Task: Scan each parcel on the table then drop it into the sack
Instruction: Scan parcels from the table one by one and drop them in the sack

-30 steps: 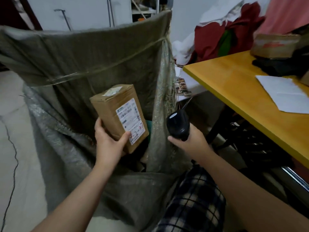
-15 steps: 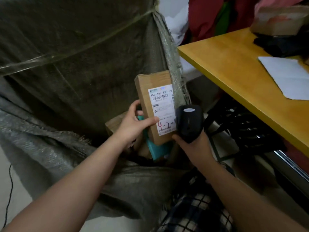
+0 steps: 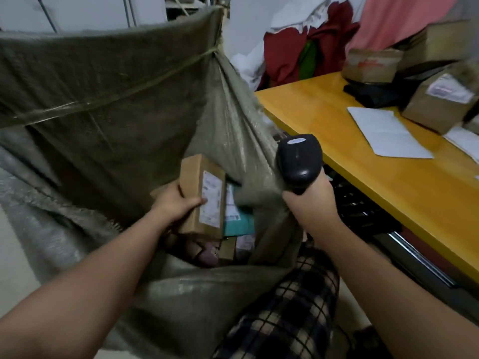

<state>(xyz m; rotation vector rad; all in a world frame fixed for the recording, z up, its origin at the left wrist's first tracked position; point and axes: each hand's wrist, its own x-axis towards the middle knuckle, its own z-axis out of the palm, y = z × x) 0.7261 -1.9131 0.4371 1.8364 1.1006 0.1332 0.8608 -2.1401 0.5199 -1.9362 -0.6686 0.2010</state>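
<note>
The step in hand looks like the drop: the brown parcel [image 3: 199, 195] is already inside the mouth of the sack [image 3: 103, 99], held upright just above the pile there, next to a teal packet [image 3: 238, 224]. To do it well, let it go low over the pile rather than from the rim, and tip it flat so it settles on the others instead of wedging on end. The scanner [image 3: 299, 161] should stay outside the sack's right edge, so nothing snags the woven cloth. Whether the label has been read I cannot tell; the print is too blurred.

The left hand [image 3: 176, 203] grips the parcel by its side, thumb laid across the labelled face, the fingers hidden behind the box. The right hand [image 3: 308, 203] is wrapped round the scanner's handle, its head up, between the sack and the yellow counter [image 3: 350, 156]. The 2 hands are apart. At least 2 more boxes [image 3: 440, 99] wait on the counter by some white sheets [image 3: 386, 133].
</note>
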